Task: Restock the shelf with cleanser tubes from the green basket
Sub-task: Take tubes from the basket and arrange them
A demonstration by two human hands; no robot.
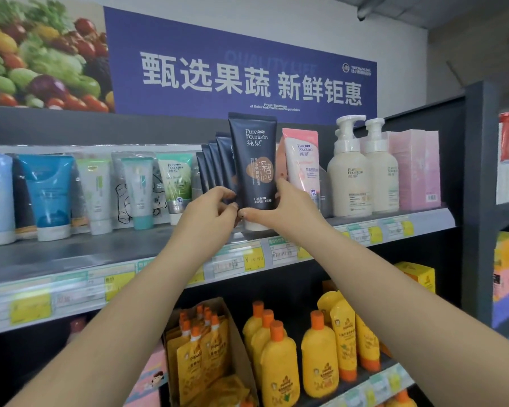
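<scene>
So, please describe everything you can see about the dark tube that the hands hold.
The dark navy tube stands upright, crimped end up, with a white cap at the bottom, mostly hidden. It looks like matte plastic, printed "Pure Fountain", a brown blotch and "FOR MEN". The left hand and right hand pinch its lower part from both sides. It is at the front of a row of similar tubes on the shelf.

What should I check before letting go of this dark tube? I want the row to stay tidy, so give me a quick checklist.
1. Dark tube upright, label forward: ok.
2. Both hands gripping its lower part, left hand, right hand: ok.
3. Lined up in front of the matching dark tubes: ok.
4. Cap seated on the shelf: cannot tell, hands hide it.
5. Clear of the pink tube: ok.
</scene>
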